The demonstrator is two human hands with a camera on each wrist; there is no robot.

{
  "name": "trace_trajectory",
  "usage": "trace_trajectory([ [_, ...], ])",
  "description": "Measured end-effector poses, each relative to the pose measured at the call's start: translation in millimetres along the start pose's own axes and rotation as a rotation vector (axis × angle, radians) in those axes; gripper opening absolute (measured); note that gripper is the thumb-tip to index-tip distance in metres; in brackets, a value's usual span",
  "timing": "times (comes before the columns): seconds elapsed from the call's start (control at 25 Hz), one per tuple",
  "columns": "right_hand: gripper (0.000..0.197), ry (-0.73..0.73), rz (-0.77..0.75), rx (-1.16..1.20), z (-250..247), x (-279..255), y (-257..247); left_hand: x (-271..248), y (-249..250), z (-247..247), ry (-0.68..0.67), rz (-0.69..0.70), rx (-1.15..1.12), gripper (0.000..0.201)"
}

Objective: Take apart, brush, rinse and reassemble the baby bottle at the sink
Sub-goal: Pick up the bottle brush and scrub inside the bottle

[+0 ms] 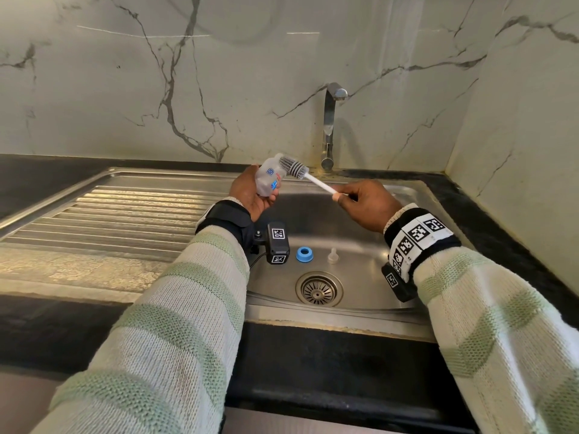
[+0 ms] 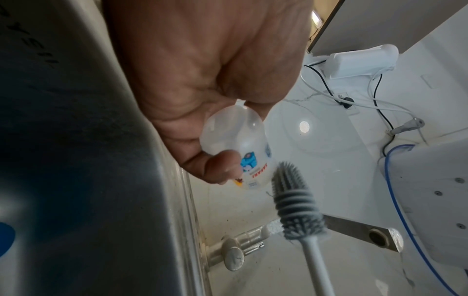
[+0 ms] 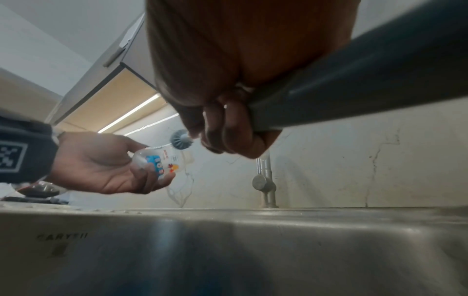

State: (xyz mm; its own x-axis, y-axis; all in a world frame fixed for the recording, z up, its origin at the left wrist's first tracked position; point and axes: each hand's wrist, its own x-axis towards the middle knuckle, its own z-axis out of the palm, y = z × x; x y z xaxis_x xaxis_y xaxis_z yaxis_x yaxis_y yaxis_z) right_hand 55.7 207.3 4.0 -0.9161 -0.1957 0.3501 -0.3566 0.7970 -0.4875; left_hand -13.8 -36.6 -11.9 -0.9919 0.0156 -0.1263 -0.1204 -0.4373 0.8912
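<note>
Above the sink [image 1: 416, 195], the bottle [image 1: 266, 180] is being gripped by the left hand [image 1: 250, 195]; the brush [image 1: 300, 170], just outside its mouth, is being pinched by the right hand [image 1: 366, 205].

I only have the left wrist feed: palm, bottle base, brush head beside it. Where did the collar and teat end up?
Observer: Both lie on the sink floor: blue collar ring, clear teat to its right, apart.
Operator: Near the drain?
Observer: Just behind the drain strainer, neither on it.
Operator: What holds the brush?
Observer: The right hand pinches the end of the bottle brush handle; the left hand grips the baby bottle.
Operator: Water running?
Observer: No stream shows under the tap.
</note>
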Motion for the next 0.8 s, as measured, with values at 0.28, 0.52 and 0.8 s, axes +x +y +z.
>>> trace_trajectory([
  [0.28,0.030,-0.001,0.026,0.048,-1.9,-1.7,-0.8,-3.3,2.4,-0.9,-0.080,-0.006,-0.014,0.050],
  [0.52,0.029,0.026,0.030,0.069,-1.3,-2.0,-1.8,-5.0,3.4,1.3,-0.100,0.008,-0.005,0.048],
  [0.8,0.028,-0.014,0.010,0.039,-4.3,-2.6,-5.1,-2.4,0.5,1.1,-0.059,0.028,-0.041,0.049],
])
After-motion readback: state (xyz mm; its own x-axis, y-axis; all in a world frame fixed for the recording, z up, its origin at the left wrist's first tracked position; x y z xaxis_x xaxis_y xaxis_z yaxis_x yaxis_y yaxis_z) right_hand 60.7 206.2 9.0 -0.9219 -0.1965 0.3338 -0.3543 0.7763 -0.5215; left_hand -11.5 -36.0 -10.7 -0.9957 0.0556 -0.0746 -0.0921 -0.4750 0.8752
